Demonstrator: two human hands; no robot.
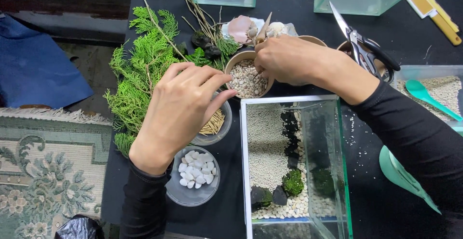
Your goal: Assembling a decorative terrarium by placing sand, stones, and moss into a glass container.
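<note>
My right hand (294,60) reaches into a tan bowl of small gravel (245,77), its fingers pinched together at the gravel by the bowl's right rim; what they pinch is hidden. My left hand (181,109) hovers with fingers apart, the fingertips touching the bowl's left rim, over a clear dish of thin sticks (216,123). Below the bowl stands a glass tank (294,171) holding pale sand, black stones, moss clumps and light pebbles.
A clear dish of white pebbles (195,171) sits near my left wrist. Green conifer sprigs (140,70), twigs and shells (246,27) lie behind. Scissors (364,46) rest on a cup; a teal spoon (427,97) lies in a sand tray. Two glass tanks stand at the back.
</note>
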